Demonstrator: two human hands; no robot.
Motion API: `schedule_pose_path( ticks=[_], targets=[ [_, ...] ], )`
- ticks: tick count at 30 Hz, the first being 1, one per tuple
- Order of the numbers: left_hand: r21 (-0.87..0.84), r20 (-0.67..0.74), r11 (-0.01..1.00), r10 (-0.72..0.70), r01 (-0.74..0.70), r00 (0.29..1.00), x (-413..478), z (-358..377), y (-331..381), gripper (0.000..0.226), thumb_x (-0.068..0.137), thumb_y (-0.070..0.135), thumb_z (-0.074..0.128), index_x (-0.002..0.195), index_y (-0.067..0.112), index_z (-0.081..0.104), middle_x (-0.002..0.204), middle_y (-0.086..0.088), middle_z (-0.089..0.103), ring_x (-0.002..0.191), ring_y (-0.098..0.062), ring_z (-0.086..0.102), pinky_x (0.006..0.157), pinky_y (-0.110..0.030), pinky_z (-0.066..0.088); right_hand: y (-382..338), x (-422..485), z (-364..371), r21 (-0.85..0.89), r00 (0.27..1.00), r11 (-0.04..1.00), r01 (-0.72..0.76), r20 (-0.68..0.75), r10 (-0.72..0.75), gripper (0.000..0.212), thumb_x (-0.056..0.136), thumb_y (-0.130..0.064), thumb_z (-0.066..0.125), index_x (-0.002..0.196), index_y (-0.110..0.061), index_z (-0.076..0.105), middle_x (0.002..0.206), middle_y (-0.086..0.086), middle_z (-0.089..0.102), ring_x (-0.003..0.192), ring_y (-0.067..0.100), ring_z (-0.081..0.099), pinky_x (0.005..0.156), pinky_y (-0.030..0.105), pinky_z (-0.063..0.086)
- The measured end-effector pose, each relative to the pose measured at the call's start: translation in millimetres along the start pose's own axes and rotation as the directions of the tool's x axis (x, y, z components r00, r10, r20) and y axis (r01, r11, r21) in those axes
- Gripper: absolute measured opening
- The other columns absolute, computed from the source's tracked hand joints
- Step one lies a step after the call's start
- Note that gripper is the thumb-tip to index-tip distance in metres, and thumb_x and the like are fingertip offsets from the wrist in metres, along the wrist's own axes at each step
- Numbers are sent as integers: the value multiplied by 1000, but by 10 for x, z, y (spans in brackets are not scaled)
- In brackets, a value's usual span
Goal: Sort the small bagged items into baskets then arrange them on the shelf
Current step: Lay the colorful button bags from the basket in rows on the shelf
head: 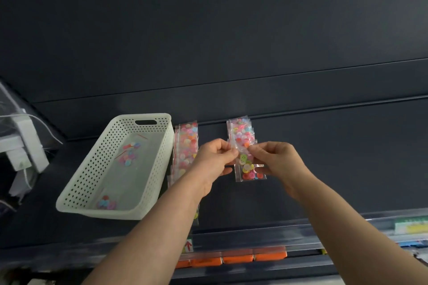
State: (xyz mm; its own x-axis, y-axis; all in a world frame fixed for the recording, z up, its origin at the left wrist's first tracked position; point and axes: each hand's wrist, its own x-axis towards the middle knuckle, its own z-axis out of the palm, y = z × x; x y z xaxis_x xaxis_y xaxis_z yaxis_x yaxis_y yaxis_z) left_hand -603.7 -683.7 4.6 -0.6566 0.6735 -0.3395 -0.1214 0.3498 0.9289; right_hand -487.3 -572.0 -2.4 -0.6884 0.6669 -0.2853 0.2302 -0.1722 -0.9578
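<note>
We see a white basket (97, 164) with little holes in its walls. It sits at a slant on the left of a dark shelf (324, 169). Two small clear bags of bright buttons are in it. The far bag (130, 155) lies near the middle of the basket floor. The near bag (107, 202) lies by the near wall. The two are well apart.

Just right of the basket is the left row (186, 146) of button bags. They lie flat on the shelf, each partly over the next, and the left arm hides the near end. More to the right is the right row (242, 132), which is shorter and sits at the far side.

The left hand (215, 157) and the right hand (275, 159) meet at the near end of the right row. Each hand pinches the top part of the held bag (250, 172) between thumb and fingers. This bag has green, yellow and red buttons in it. We cannot tell if it touches the shelf.

Below the shelf, near us, is a line of orange packs (231, 258). Far left is a white block (25, 141) with thin wires.
</note>
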Motion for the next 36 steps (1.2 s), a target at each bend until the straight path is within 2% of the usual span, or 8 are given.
schedule_pose_path(
  ticks=[5,9,13,18,21,25,31,36],
  targets=[
    [-30,-20,999,-11,11,1000,13,20,11,7,94,17,64,89,13,62,99,-3,73,93,-13,68,79,-29,57,-37,7,-20,-81,993,995,66,-95,-73,22,91,-27,61,84,-8,69,81,7,73,79,19,70,69,28,57],
    [-29,-43,1000,-1,0,999,-1,58,36,7,94,18,64,90,13,62,97,-2,72,94,-15,67,83,-33,58,-37,16,5,24,988,998,55,-146,-51,26,94,-30,56,88,-7,66,85,7,73,80,18,71,70,29,58],
    [-82,-50,996,-25,21,998,-16,53,25,6,93,17,66,93,11,64,98,-4,72,94,-16,68,84,-34,58,-41,-31,-25,67,1000,998,13,9,-14,24,89,-33,63,94,-10,66,85,4,74,81,20,72,73,33,59],
    [-105,-29,994,-38,34,999,-72,37,6,8,88,19,71,90,12,68,86,1,71,84,-12,66,84,-34,59,-29,-53,-72,84,998,996,36,-58,-31,13,89,-20,65,87,-8,69,82,10,74,71,16,71,64,26,56],
    [-124,-21,992,-41,38,999,-94,48,-4,9,88,20,72,87,12,67,80,2,70,77,-10,65,82,-33,59,14,-94,-89,144,994,989,-32,106,16,22,86,-26,67,102,-10,67,91,11,74,81,20,72,68,29,57],
    [-23,-40,998,-57,56,998,-107,59,-65,8,89,19,71,89,11,68,85,-1,70,78,-11,66,75,-29,60,77,-101,-139,-36,999,999,-9,36,10,10,81,-15,74,90,-10,71,85,8,75,80,20,72,73,31,58],
    [304,-44,947,-100,109,994,-152,82,-290,7,88,19,72,86,13,69,82,-1,70,73,-10,66,64,-23,56,260,-161,-259,-331,996,941,-65,35,81,9,76,-20,79,82,-20,73,79,-3,73,75,11,68,63,22,56],
    [458,-125,886,-18,73,992,-110,199,-406,14,84,25,75,77,18,65,74,-2,72,75,-20,71,72,-41,61,361,-128,-253,-491,994,871,-25,-105,-30,24,70,-27,83,87,-27,65,75,-7,71,69,7,66,63,28,56]
  ],
)
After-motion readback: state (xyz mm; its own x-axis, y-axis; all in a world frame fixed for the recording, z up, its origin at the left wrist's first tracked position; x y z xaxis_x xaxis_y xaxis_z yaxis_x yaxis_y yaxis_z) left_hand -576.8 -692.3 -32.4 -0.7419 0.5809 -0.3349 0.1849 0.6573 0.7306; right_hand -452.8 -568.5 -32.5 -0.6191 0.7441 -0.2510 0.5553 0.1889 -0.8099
